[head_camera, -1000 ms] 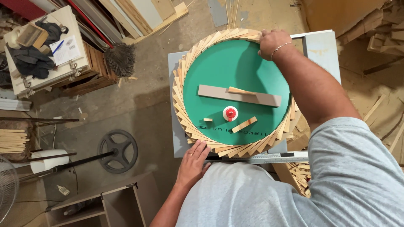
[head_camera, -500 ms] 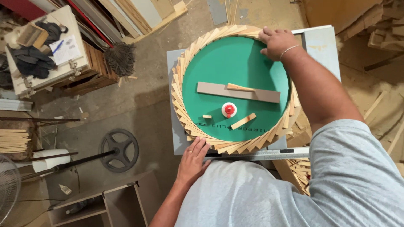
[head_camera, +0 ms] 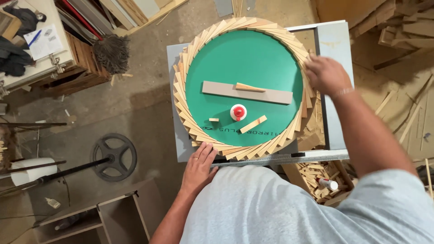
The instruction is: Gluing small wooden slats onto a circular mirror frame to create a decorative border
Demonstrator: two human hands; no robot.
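A round green disc [head_camera: 253, 63] lies on a grey table [head_camera: 334, 49], ringed by overlapping wooden slats [head_camera: 190, 122]. My right hand [head_camera: 325, 74] rests on the slat ring at its right edge, fingers bent onto the wood. At the ring's near-left edge my left hand [head_camera: 199, 167] lies flat, fingers spread against the slats. On the disc sit a grey strip [head_camera: 246, 92], a thin wooden wedge [head_camera: 249, 87], a red-capped glue bottle [head_camera: 238, 111], a short wooden stick [head_camera: 253, 124] and a tiny wood block [head_camera: 214, 119].
A crate of wood offcuts with a small bottle [head_camera: 326, 183] stands under the table's right side. A broom head [head_camera: 110, 53], a workbench [head_camera: 40, 40], a black wheel on a rod [head_camera: 114, 156] and a wooden cabinet [head_camera: 97, 214] sit on the floor to the left.
My right hand has slid from the ring's far top edge down around to its right side. The left hand stays at the near edge.
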